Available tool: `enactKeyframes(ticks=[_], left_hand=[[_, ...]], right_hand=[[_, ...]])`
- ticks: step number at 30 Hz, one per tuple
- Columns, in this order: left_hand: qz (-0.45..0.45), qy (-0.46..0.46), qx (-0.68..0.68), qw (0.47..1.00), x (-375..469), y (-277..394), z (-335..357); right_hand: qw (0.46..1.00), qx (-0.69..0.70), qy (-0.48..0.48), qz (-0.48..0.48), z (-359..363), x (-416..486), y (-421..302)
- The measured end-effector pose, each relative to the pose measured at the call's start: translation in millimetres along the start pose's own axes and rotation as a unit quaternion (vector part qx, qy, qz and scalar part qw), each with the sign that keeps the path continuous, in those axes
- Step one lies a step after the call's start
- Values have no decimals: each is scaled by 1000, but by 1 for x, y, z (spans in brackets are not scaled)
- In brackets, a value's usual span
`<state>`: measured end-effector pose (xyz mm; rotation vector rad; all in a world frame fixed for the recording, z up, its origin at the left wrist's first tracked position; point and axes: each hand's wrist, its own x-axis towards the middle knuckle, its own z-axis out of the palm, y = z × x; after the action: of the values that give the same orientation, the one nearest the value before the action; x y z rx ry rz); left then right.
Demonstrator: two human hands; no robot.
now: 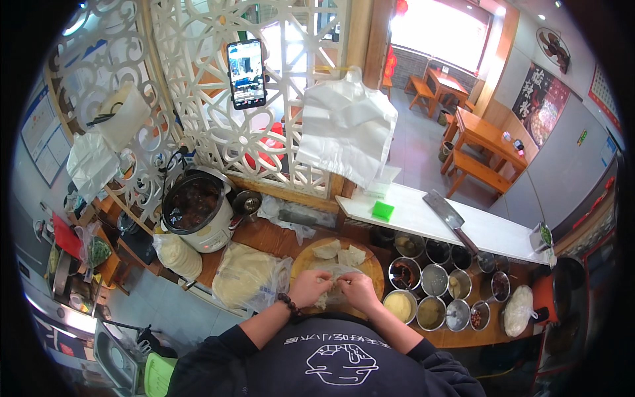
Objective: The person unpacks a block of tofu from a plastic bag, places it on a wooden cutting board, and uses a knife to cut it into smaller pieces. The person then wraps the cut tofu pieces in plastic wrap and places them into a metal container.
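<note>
A round wooden chopping board lies in front of me with both hands low over it. My left hand, a beaded bracelet at its wrist, pinches a pale bit of what looks like bread. Close beside it, my right hand has its fingers closed on a pale bit too; the fingers mostly hide both bits. Pale crumbs lie below the fingers. A clear plastic bag is spread on the board between the hands. Two torn pieces of pale flatbread rest at the board's far side.
Left of the board are bagged flat dough rounds, a wrapped stack and a cooker of dark liquid. Several metal seasoning pots stand right. A cleaver lies on the white shelf. A phone hangs on the lattice.
</note>
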<state>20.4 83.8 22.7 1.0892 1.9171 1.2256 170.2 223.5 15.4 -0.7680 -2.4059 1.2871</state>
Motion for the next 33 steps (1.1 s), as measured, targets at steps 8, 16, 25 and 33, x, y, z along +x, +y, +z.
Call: enactKeyframes(ticks=[8, 16, 25, 33], left_hand=[[17, 31, -45, 998, 8, -16, 10], [-19, -14, -128, 992, 7, -9, 8], [-132, -53, -141, 980, -3, 17, -7], [-93, -57, -212, 971, -4, 6, -7]], right_hand=[[939, 269, -181, 115, -6, -6, -31], [958, 238, -77, 144, -7, -4, -24], [959, 275, -41, 56, -13, -1, -21], [975, 197, -83, 66, -21, 1, -23]])
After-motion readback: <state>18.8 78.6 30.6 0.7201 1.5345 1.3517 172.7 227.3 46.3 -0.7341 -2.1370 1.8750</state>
